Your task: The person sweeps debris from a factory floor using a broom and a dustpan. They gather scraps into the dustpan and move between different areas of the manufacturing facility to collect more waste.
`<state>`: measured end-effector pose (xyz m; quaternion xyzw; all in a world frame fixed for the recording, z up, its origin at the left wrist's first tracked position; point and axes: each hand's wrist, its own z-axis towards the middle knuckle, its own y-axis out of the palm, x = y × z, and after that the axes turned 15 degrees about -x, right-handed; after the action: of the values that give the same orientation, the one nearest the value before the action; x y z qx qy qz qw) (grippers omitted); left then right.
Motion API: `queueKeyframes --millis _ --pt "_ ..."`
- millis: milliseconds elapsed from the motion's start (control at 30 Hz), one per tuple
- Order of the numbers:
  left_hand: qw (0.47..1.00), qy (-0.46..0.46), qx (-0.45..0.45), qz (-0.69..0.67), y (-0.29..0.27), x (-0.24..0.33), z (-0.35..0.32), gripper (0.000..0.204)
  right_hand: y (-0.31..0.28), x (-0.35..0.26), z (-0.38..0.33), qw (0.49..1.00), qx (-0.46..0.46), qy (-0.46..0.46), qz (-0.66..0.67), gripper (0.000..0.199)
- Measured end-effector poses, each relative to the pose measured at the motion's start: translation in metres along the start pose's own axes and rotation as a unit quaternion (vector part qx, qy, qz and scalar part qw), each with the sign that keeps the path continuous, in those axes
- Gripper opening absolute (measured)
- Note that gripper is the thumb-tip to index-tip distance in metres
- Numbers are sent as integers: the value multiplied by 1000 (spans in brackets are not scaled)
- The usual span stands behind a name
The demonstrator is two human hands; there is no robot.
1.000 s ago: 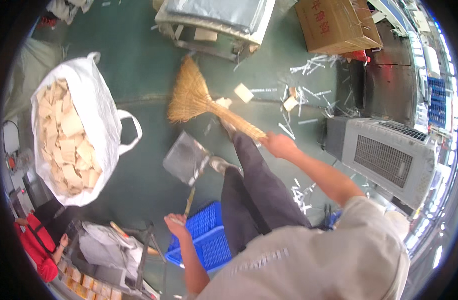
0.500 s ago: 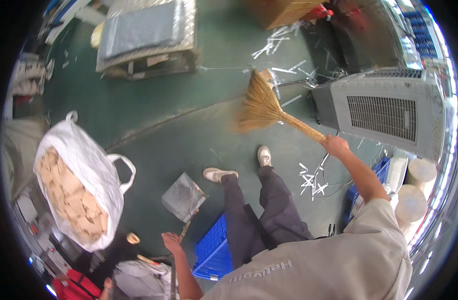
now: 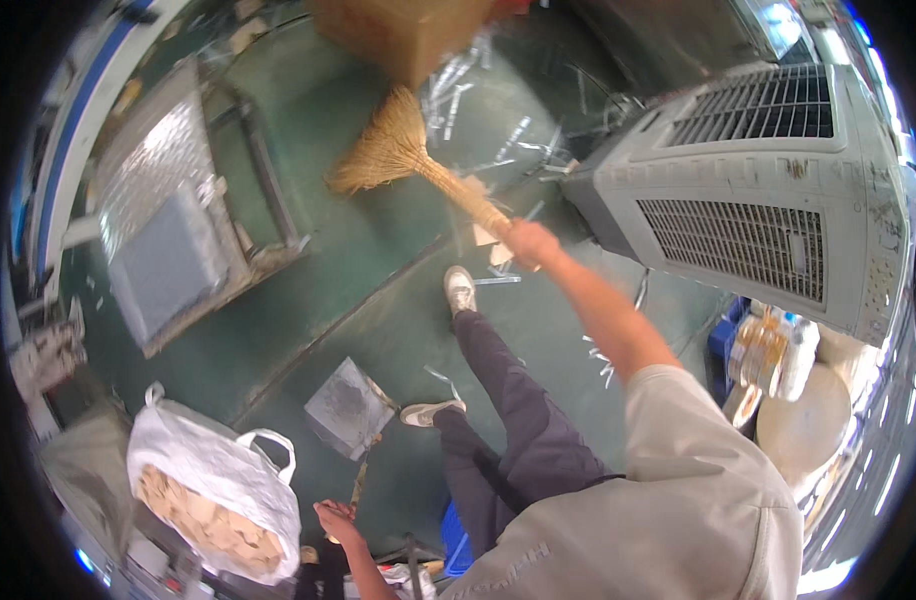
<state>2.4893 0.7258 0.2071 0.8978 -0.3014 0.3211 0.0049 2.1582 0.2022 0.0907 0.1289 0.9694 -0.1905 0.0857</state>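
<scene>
My right hand [image 3: 530, 245] is wrapped round the handle of a straw broom [image 3: 418, 150], arm stretched ahead. The broom's bristles fan out to the left on the green floor, just below a cardboard box [image 3: 398, 30]. Low in the view, my left hand [image 3: 338, 522] is closed on the stick handle of a grey dustpan [image 3: 348, 408]. The dustpan's flat pan rests on the floor left of my shoes. Whether anything lies in it I cannot tell. Clear and white strip scraps [image 3: 458, 90] litter the floor right of the bristles, and tan cardboard pieces [image 3: 481, 232] lie beside the broom handle.
A white bulk bag [image 3: 213, 460] full of tan cardboard pieces stands at the lower left. A metal platform [image 3: 158, 150] with a grey sheet is at the far left. On the right stands a large air cooler [image 3: 738, 220], with rolls [image 3: 803, 420] below it. A blue crate [image 3: 456, 540] sits by my legs.
I have stepped forward. The broom has swung ahead and left, to beside the cardboard box. The dustpan stays low in my left hand, and the surroundings have shifted in view.
</scene>
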Motion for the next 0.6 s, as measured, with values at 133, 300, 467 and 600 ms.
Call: queueKeyframes --millis 133,300,467,600 --pt "1000 -9 -5 27 87 58 29 37 31 86 -41 991 -59 83 89 66" --pt "996 0 -72 43 186 116 63 33 -35 94 -169 972 -85 145 167 61" --pt "983 7 -175 55 274 177 87 37 -145 81 -59 991 133 24 -18 46" --pt "969 36 -240 44 321 215 103 35 -285 8 71 989 136 22 -58 50"
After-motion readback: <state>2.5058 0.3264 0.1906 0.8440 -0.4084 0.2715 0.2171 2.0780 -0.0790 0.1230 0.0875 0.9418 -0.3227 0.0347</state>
